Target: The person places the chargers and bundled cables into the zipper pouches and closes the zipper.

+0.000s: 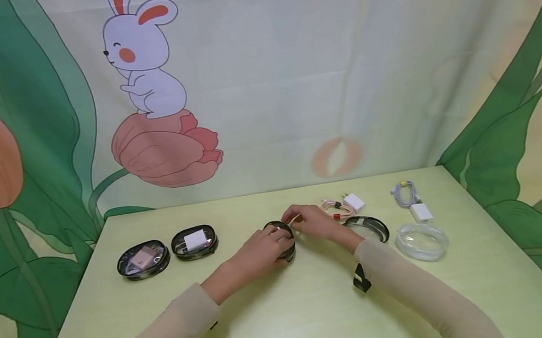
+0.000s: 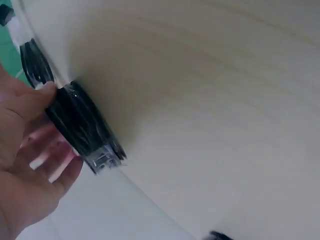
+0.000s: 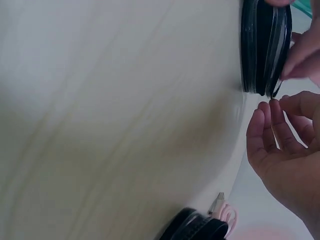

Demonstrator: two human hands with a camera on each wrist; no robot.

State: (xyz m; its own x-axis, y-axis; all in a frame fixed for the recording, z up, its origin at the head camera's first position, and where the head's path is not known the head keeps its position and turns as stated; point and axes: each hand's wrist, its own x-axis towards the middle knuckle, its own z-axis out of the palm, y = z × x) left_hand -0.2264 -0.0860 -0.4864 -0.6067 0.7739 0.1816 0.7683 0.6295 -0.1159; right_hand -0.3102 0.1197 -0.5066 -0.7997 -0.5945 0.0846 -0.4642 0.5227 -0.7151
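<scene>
My left fingers (image 1: 274, 238) curl round the black case (image 3: 256, 50), mid-counter (image 1: 287, 311); my right fingers (image 3: 284, 131) bunch at its end, any pinch hidden. Slack on my left, and it could twist away.

Filled cases (image 1: 147, 272) left of held case (image 3: 262, 50); chargers (image 1: 354, 203) right.
</scene>
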